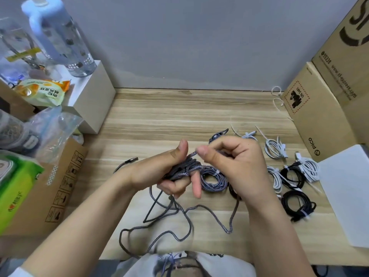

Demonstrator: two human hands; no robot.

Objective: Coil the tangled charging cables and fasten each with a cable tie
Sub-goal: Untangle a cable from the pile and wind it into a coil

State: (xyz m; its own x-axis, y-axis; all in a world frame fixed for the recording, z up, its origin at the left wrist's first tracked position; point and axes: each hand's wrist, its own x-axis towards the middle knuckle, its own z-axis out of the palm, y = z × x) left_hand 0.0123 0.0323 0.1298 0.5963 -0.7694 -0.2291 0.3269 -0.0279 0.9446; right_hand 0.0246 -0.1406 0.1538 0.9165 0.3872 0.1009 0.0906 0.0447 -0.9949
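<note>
My left hand (159, 170) grips a bundle of grey braided cable (184, 166) wound around its fingers. My right hand (235, 162) pinches a strand of the same cable between thumb and forefinger just above the bundle. The loose rest of this cable (179, 214) trails in loops across the wooden desk (179, 108) toward me, and its metal plug (132, 159) lies left of my left hand. A coiled grey braided cable (214, 178) with a white tie lies under my hands. Coiled white cables (274, 148) and black cables (297, 202) lie tied on the right.
Cardboard boxes (317, 116) stand at the right, with a white sheet (347, 192) in front. On the left are a white box (93, 100), a water bottle (60, 37), snack bags, plastic bags and another cardboard box (50, 188). Loose cable ties (236, 130) lie near the coils.
</note>
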